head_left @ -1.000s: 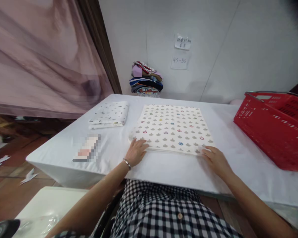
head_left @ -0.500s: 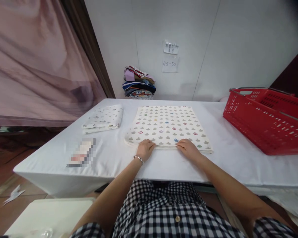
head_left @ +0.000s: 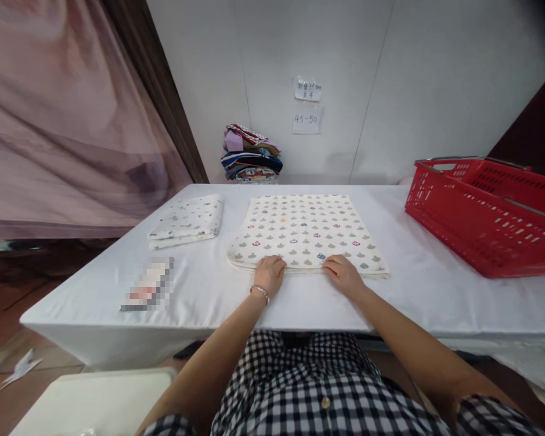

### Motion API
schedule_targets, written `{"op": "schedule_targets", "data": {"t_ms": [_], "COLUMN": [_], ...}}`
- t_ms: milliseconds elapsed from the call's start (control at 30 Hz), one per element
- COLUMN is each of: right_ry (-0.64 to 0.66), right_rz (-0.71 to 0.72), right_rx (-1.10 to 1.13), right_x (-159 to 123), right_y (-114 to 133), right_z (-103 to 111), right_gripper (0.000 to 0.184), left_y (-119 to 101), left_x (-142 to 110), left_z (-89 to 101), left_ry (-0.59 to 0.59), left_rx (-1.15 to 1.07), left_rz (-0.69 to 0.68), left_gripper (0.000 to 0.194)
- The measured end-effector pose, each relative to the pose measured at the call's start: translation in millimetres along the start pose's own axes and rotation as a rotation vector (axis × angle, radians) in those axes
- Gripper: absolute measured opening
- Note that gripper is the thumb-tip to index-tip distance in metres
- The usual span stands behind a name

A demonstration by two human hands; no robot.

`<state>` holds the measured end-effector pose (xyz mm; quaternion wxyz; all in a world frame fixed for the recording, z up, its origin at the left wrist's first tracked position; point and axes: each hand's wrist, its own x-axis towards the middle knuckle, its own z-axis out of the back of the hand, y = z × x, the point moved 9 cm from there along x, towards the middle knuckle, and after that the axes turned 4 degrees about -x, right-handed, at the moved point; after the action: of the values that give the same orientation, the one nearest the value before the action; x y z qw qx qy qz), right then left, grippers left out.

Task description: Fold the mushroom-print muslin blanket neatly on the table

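Note:
A cream patterned cloth [head_left: 305, 233] with small coloured motifs lies folded flat on the white table [head_left: 418, 297]. Both my hands sit side by side at the middle of its near edge. My left hand [head_left: 269, 272], with a bracelet on the wrist, has its fingers curled onto the edge. My right hand [head_left: 343, 274] does the same just to the right, fingers bent and close together on the cloth's edge. How far the fingertips go under the fabric is hidden.
A folded white printed cloth [head_left: 187, 220] lies at the left of the table, and a blurred small item [head_left: 148, 286] sits nearer. A red plastic basket [head_left: 484, 209] stands at the right. Folded clothes [head_left: 251, 154] are stacked against the back wall.
My hands came in from the cloth's near corners to the middle of its near edge, then barely moved. The view shifted slightly.

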<state>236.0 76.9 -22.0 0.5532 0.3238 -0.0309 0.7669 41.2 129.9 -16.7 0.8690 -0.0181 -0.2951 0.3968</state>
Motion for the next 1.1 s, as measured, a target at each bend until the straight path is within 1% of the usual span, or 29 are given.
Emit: {"op": "schedule_targets", "data": {"t_ms": [100, 200, 267, 333, 467, 633, 867, 967, 1100], "right_ry": [-0.006, -0.019, -0.016, -0.005, 0.004, 0.037, 0.085, 0.099, 0.088], "right_rz": [0.000, 0.008, 0.010, 0.009, 0.007, 0.021, 0.013, 0.022, 0.009], "right_rx": [-0.018, -0.027, -0.032, -0.036, -0.049, -0.049, -0.035, -0.042, -0.072], "right_x": [0.9, 1.2, 1.2, 1.0, 0.8, 2.3, 4.7, 4.2, 2.4], "right_y": [1.3, 2.0, 1.5, 0.6, 1.6, 7.9, 8.9, 9.6, 6.3], "right_z": [1.1, 1.7, 0.4, -1.8, -3.2, -2.0, -3.9, -5.7, -7.8], "right_gripper": [0.024, 0.025, 0.024, 0.023, 0.021, 0.019, 0.020, 0.022, 0.025], "left_y": [-10.9, -24.4, -32.8, -38.0, -36.6, -32.4, -32.2, -33.4, -32.6], "left_x": [2.0, 4.9, 7.3, 10.2, 15.5, 16.2, 16.5, 16.7, 16.8], "left_z": [-1.6, -6.1, -10.8, -15.4, -22.1, -29.7, -25.7, -25.2, -29.9], "left_ry": [-0.003, 0.030, 0.069, 0.101, 0.126, 0.159, 0.128, 0.122, 0.153], "left_rx": [0.027, 0.039, 0.033, 0.023, 0.011, -0.016, -0.121, -0.122, -0.093], "left_rz": [-0.063, -0.142, -0.190, -0.210, -0.161, -0.137, -0.117, -0.108, -0.089], "left_gripper": [0.021, 0.025, 0.022, 0.017, 0.012, 0.018, 0.022, 0.022, 0.021]}}
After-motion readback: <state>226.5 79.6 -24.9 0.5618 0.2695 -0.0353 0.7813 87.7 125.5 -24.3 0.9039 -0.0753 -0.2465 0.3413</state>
